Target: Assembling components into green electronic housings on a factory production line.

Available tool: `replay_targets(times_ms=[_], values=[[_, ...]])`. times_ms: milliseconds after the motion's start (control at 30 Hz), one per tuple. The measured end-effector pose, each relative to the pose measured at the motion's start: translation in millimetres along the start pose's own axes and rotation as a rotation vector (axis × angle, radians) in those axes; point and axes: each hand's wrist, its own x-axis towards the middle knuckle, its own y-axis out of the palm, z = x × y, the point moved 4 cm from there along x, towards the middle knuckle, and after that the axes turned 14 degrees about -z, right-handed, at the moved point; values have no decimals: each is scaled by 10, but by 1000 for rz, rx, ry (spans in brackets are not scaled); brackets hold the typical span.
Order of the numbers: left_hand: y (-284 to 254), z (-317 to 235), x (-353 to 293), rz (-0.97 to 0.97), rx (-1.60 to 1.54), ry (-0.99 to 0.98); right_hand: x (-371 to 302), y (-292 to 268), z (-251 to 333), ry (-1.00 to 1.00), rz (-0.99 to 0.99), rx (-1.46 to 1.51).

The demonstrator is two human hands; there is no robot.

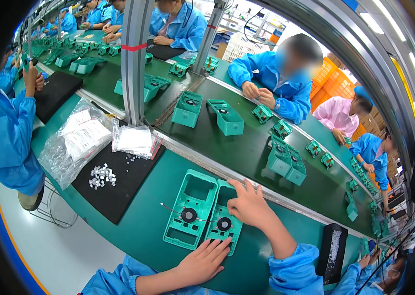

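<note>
Two teal-green plastic housings lie side by side on the bench before me, the left housing (172,237) and the right housing (212,219). Each has a round black fan, the left fan (189,214) and the right fan (224,224), with thin wires running from it. My left hand (203,260) rests flat, fingers stretched, on the near end of the right housing. At that housing's far right edge, my right hand (249,204) touches the rim with its fingers spread; its underside is hidden.
Left of the housings, a black mat (114,191) bears small whitish pieces (102,176) and plastic bags (134,140). A metal post (134,64) stands beyond. Green housings (227,118) lie on the conveyor (202,147). A black tray (332,250) sits right; co-workers in blue (271,83) sit opposite.
</note>
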Motion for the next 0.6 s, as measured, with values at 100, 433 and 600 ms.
replay_targets(times_ms=[100, 433, 600], values=[[7, -7, 15, -6, -11, -3, 5, 45, 31, -97, -50, -190], [21, -16, 1, -2, -42, -7, -33, 70, 67, -172, -144, -227], [18, -19, 11, 30, -32, -9, -14, 91, 95, -120, -89, -275]])
